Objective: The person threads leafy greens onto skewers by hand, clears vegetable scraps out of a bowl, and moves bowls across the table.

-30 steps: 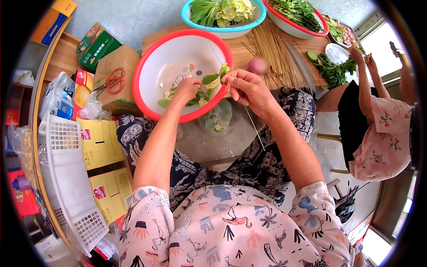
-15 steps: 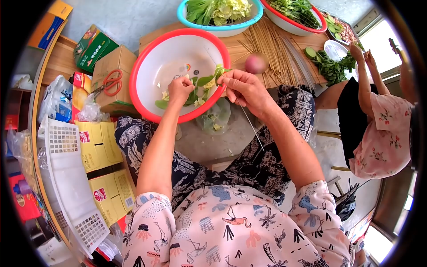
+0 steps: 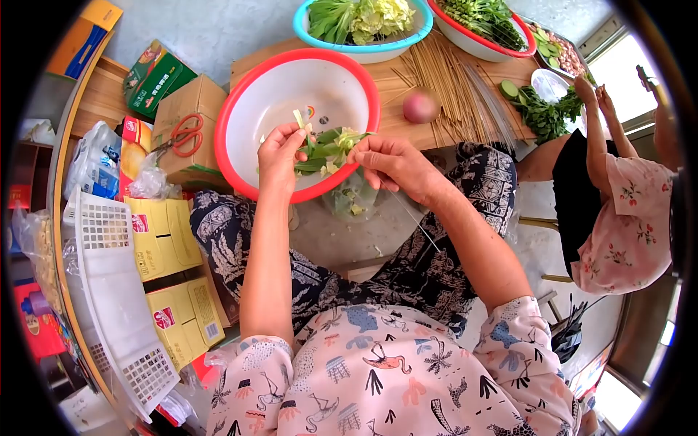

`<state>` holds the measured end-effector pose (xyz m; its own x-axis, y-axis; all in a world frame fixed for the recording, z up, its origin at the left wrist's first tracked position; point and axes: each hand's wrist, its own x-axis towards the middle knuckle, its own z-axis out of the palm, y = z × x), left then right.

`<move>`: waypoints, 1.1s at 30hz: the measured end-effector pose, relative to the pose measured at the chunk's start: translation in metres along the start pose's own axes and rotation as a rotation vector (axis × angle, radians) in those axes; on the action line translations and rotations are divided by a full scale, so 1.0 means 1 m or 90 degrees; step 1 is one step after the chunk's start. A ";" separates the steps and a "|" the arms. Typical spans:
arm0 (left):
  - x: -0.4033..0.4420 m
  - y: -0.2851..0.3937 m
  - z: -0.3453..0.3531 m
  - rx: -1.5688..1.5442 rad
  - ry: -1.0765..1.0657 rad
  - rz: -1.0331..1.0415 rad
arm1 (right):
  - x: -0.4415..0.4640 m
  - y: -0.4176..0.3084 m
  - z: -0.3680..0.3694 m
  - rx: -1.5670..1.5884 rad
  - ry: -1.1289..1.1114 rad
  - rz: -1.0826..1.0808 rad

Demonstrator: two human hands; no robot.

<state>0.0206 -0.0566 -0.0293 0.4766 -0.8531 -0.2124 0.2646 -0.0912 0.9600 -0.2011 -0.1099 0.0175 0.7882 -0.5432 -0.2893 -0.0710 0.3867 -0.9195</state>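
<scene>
Over the lower part of a red-rimmed white basin point(image 3: 371, 81), my left hand point(image 3: 279, 154) pinches a small pale green leaf piece point(image 3: 299, 118). My right hand point(image 3: 392, 166) is closed on a thin skewer point(image 3: 418, 221) at the basin's right rim; its lower end points down toward my knee. Green and yellowish leaves point(image 3: 331, 151) lie between the two hands, partly over the basin. How many are threaded on the skewer is too small to tell. Below the rim hangs a clear plastic bag point(image 3: 352, 198) with leaf scraps.
Behind are a blue-rimmed basin point(image 3: 297, 25) of greens, another red-rimmed basin point(image 3: 533, 45), bamboo skewers point(image 3: 443, 80) and a purple-red onion point(image 3: 420, 106). Orange-handled scissors point(image 3: 187, 136) and boxes stand left. At right, a co-worker's hands point(image 3: 592, 93) are near leafy greens point(image 3: 545, 116).
My left hand has drawn back toward me and turned up, lifting a pale leaf piece. My right hand has shifted slightly left and down with the skewer.
</scene>
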 end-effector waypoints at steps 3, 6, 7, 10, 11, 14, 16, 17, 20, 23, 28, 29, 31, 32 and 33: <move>-0.008 0.007 0.006 -0.049 -0.004 0.022 | -0.001 0.001 0.004 -0.017 -0.021 0.011; -0.016 0.014 0.012 -0.066 -0.008 0.020 | -0.002 0.000 0.006 -0.030 -0.031 0.011; -0.017 0.014 0.013 -0.067 -0.009 0.020 | -0.002 0.000 0.006 -0.031 -0.030 0.011; -0.021 0.015 0.014 -0.055 0.011 0.030 | -0.002 0.001 0.007 -0.024 -0.030 0.013; -0.022 0.015 0.015 -0.047 0.010 0.048 | -0.002 0.001 0.007 -0.019 -0.032 0.016; -0.024 0.015 0.016 -0.038 0.017 0.078 | -0.003 -0.002 0.008 -0.013 -0.029 0.022; -0.024 0.014 0.018 -0.038 0.027 0.090 | -0.004 -0.003 0.009 -0.011 -0.024 0.025; -0.024 0.014 0.019 -0.040 0.029 0.105 | -0.004 -0.002 0.008 -0.010 -0.027 0.025; -0.024 0.014 0.021 -0.044 0.030 0.125 | -0.004 -0.003 0.009 -0.006 -0.027 0.028; -0.024 0.013 0.021 -0.049 0.028 0.136 | -0.004 -0.002 0.009 -0.009 -0.026 0.029; -0.025 0.013 0.023 -0.049 0.029 0.153 | -0.003 -0.002 0.009 -0.003 -0.029 0.028; -0.025 0.013 0.023 -0.046 0.029 0.158 | -0.004 -0.003 0.009 -0.003 -0.032 0.026; -0.024 0.012 0.023 -0.042 0.028 0.164 | -0.003 -0.003 0.009 -0.003 -0.035 0.021; -0.024 0.011 0.022 -0.045 0.027 0.167 | -0.003 -0.002 0.009 -0.010 -0.038 0.020; -0.023 0.011 0.022 -0.049 0.027 0.169 | -0.003 -0.002 0.008 -0.017 -0.041 0.019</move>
<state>-0.0062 -0.0492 -0.0100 0.5723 -0.8192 0.0357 0.1874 0.1731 0.9669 -0.1983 -0.1029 0.0228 0.8234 -0.4822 -0.2991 -0.1106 0.3807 -0.9181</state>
